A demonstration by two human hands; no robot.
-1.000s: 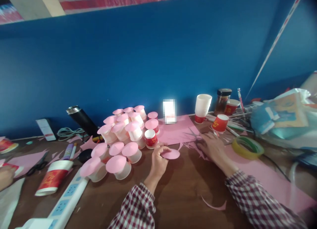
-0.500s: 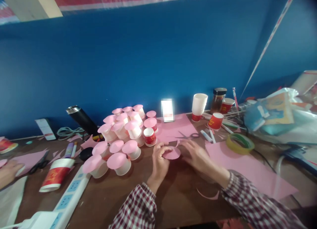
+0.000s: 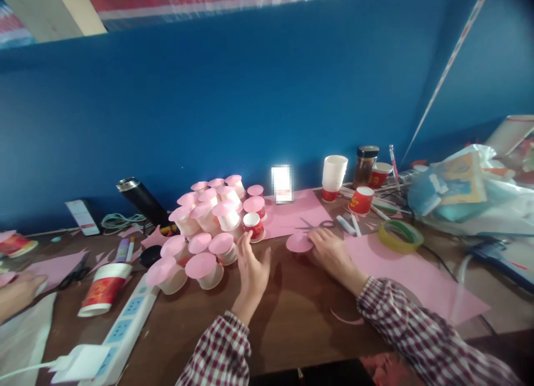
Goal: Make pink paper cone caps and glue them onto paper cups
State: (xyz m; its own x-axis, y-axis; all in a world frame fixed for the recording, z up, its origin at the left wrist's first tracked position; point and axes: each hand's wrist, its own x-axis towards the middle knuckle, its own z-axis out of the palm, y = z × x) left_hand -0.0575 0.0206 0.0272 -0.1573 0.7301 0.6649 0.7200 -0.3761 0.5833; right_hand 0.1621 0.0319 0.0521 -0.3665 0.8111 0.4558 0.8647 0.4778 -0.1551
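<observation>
My right hand point(image 3: 331, 253) pinches the edge of a round pink paper disc point(image 3: 298, 242), which lies low over the brown table point(image 3: 292, 313). My left hand point(image 3: 252, 270) is open and holds nothing; its fingers point up towards a small red paper cup point(image 3: 253, 226). That cup stands at the edge of a cluster of upturned white cups topped with pink discs point(image 3: 204, 230). Scissors point(image 3: 317, 224) lie on a pink sheet point(image 3: 292, 211) just beyond the disc.
A yellow tape roll point(image 3: 400, 234), a large pink sheet point(image 3: 409, 277), a white cup stack point(image 3: 334, 174), a jar point(image 3: 365, 166) and a plastic bag point(image 3: 459, 191) are at right. A power strip point(image 3: 120, 330), a tipped red cup point(image 3: 102, 288), a black flask point(image 3: 142, 199) and another person's hand point(image 3: 16, 291) are at left.
The disc passed from my left hand to my right and moved right. My left hand opened and shifted left towards the cups. My right hand came back from the scissors.
</observation>
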